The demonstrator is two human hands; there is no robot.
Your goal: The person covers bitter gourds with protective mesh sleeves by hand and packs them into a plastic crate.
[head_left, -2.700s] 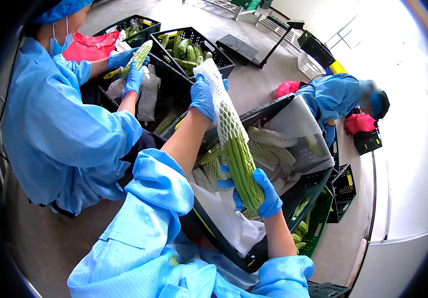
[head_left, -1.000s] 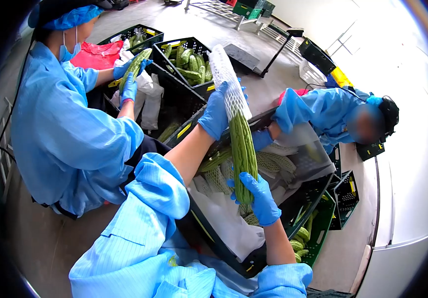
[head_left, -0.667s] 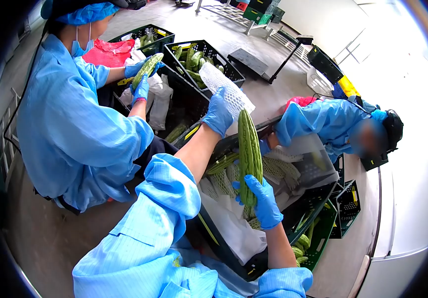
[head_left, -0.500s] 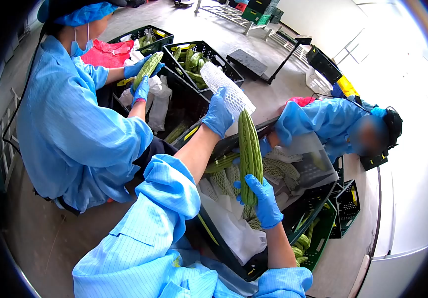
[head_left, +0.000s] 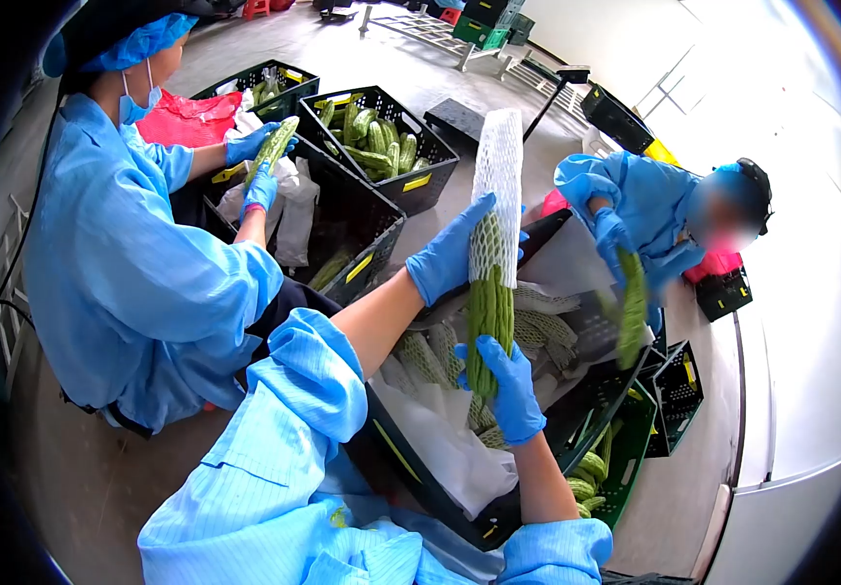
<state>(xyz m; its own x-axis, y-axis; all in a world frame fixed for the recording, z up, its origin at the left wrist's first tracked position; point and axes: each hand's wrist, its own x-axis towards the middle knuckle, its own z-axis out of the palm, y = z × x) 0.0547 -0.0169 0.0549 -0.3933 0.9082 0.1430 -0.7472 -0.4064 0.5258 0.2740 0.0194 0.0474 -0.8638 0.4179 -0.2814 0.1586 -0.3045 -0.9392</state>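
A long, ridged bitter melon [head_left: 490,314] stands nearly upright between my gloved hands. White foam netting [head_left: 498,156] covers its upper part and stretches on above it, while the lower part is bare. My left hand [head_left: 454,252] grips the netting at its lower end, around the covered part of the melon. Lower down, my right hand [head_left: 510,388] is wrapped round the melon's bare bottom end. Beneath both hands is a dark crate [head_left: 410,458] lined with white plastic, where several netted melons [head_left: 547,336] lie.
At left, a co-worker [head_left: 147,263] holds another melon [head_left: 272,151] over a crate [head_left: 362,229]. A second co-worker [head_left: 654,210] at right holds a melon [head_left: 630,307]. Crates of melons stand behind [head_left: 420,185] and at lower right [head_left: 645,429]. A floor scale [head_left: 464,119] stands farther back.
The netting has come down over the melon's upper part, my left hand moving with it. The co-worker at right has risen and now holds a melon over the crate's side.
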